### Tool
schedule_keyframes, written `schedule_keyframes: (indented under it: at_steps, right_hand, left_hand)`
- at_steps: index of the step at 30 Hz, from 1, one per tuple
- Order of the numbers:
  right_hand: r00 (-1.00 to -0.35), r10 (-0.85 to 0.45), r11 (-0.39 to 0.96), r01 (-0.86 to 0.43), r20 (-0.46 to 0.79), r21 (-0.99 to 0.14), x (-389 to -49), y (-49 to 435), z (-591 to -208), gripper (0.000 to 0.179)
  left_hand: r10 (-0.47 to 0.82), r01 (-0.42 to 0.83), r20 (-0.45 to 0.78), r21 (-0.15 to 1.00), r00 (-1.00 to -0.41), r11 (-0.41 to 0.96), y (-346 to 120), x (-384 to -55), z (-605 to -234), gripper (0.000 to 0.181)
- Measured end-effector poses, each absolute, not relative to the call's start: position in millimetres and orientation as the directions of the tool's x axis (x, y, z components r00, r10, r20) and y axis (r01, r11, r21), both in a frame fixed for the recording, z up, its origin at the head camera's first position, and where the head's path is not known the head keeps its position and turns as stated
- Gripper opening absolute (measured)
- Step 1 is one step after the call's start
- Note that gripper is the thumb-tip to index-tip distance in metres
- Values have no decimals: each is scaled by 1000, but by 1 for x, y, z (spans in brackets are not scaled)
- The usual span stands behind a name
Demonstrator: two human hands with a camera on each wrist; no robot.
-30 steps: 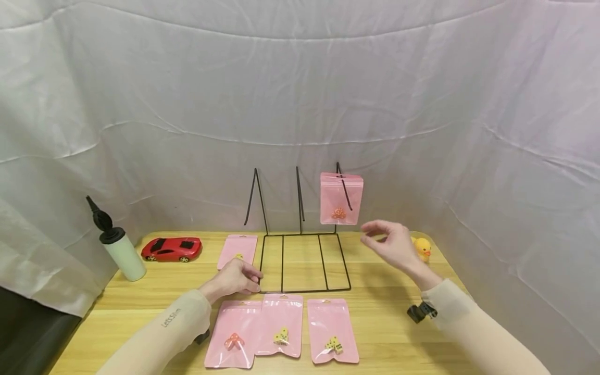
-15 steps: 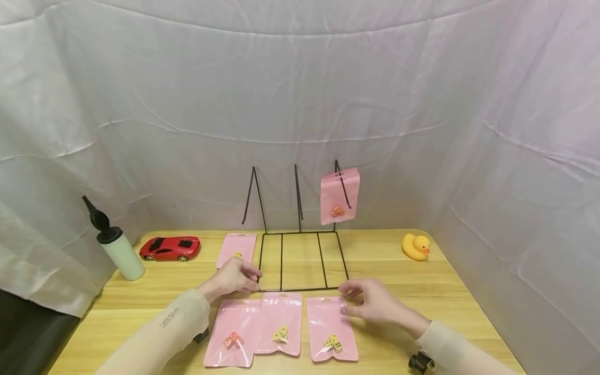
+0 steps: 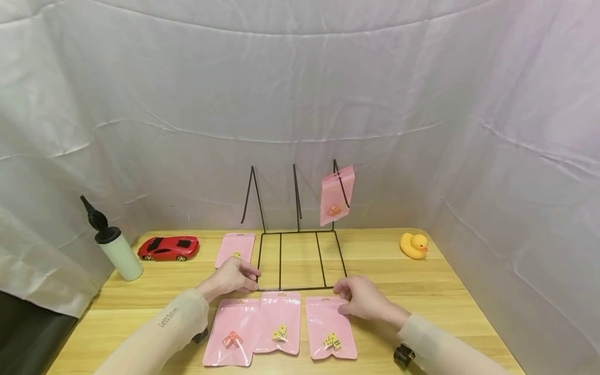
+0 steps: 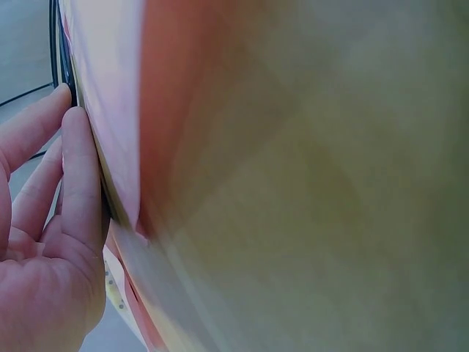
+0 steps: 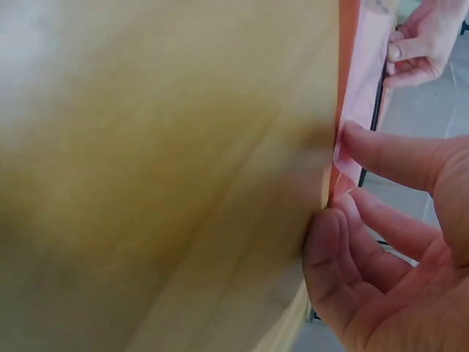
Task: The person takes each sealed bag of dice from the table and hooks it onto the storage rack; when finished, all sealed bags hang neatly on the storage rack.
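A black wire rack [image 3: 301, 288] with upright hooks stands on the table. My left hand [image 3: 230, 276] grips its front left corner; in the left wrist view the thumb and index fingertips meet at the wire. My right hand [image 3: 367, 299] is at the upper right corner of a pink zip bag [image 3: 321, 323] of yellow dice, thumb and fingertips about that corner, which curls up between them in the right wrist view. Left of it lie two overlapping pink bags, one with yellow dice [image 3: 279, 333], one with red dice [image 3: 233, 339]. Another pink bag [image 3: 336, 195] hangs turned on the right hook.
One more pink bag [image 3: 236, 245] lies behind my left hand, partly hidden by it. At the left stand a red toy car [image 3: 169, 248] and a pale green hand pump [image 3: 119, 255]. A yellow rubber duck [image 3: 414, 246] sits at the back right. Grey curtains [image 3: 300, 94] surround the table.
My right hand has come down from beside the hanging bag to the corner of the right-hand bag on the table. The hanging bag has swivelled on its hook. My left hand has stayed at the rack.
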State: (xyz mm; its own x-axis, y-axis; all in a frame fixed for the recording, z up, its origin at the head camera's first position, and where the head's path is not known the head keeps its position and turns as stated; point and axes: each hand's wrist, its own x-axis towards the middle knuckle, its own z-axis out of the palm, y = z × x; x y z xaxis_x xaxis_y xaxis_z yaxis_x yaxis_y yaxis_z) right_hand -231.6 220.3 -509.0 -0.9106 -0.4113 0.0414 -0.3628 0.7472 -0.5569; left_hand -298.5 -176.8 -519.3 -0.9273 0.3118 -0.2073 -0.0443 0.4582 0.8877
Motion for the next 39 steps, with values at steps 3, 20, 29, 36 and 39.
schedule_keyframes:
  at_steps: [3,20,29,36,39]
  right_hand:
    - [-906,-424,735,-351,11,-581,-234,221,-508,31]
    - [-865,-497,717,-450,61,-532,-227,228,-504,21]
    - [-873,-482,655,-413,71,-633,-225,236,-495,18]
    - [-898,-436,591,-332,55,-735,-226,241,-498,26]
    - [-907,-420,572,-293,33,-766,-226,241,-496,27]
  left_hand:
    - [306,-49,-212,884,-928,464,-177,-298,-519,38]
    - [307,-66,-225,889,-925,452,-177,-299,-519,37]
    - [310,-60,-217,893,-926,446,-178,-300,-519,38]
    - [319,-43,-202,895,-926,444,-177,-299,-519,37]
    - [319,-45,-205,895,-925,445,-177,-298,-518,38]
